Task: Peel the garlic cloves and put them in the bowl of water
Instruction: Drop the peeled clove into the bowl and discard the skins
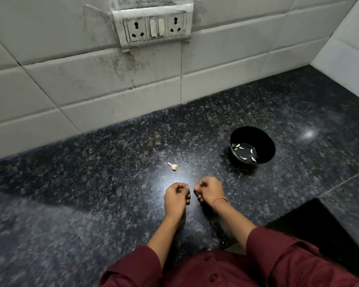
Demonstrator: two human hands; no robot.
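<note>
left hand (176, 196): hovering low over the front-middle of the speckled black granite worktop (91, 172), fingers curled in tight toward the palm. Can't tell if there's a clove in there, nothing pokes out.
right hand (210, 192): just beside the left one, knuckles nearly meeting but with a small gap, fingers curled the same way. Honestly can't tell what it's pinching, if anything.
thin red thread (220, 200): tied round the right wrist.
small pale papery garlic piece with a stem (174, 166): lying on the worktop near the hands, a bit further back toward the wall, closer to the left hand, touching neither.
round glossy black bowl (265, 141): sits on the worktop back and to the right of the hands, well apart from them, with shallow water in the bottom.
pale peeled garlic cloves (251, 151): several floating in the bowl's water, spread out.
dark red long sleeves (278, 253): pushed up both forearms.
white tiled wall (71, 83): runs along the worktop's back edge, stained in the middle.
grubby white switch plate (154, 27): on the wall, 2 sockets with 2 switches between them.
flat black block (319, 235): at the worktop's front right corner, can't make out what it is.
</note>
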